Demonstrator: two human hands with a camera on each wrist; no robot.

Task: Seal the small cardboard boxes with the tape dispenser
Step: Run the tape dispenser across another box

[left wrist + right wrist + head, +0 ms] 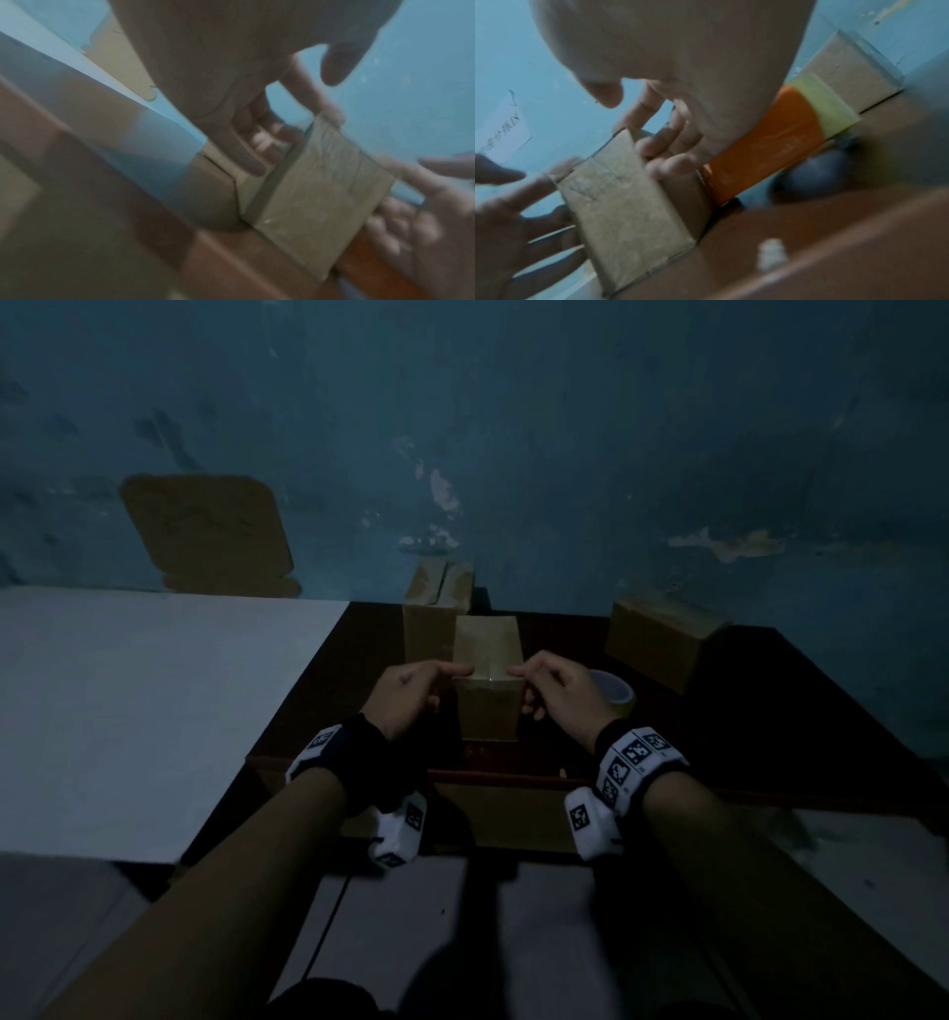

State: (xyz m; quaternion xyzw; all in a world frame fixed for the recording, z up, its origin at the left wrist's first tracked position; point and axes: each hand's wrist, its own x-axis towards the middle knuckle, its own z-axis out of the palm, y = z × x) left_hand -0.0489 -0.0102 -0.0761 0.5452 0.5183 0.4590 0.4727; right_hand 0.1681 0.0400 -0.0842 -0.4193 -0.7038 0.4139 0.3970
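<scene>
A dark counter is set against a blue wall; a white board is laid at its left; a cardboard box is placed at the back right; a small cardboard box is stood upright near the front edge, gripped at its top corners by the left hand and right hand, fingers curled round it; a tape roll is seen just right of it.

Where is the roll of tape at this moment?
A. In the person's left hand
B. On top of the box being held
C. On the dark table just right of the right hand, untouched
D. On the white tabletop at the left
C: the roll of tape lies on the dark table beside the right hand, while both hands hold the small box.
</scene>
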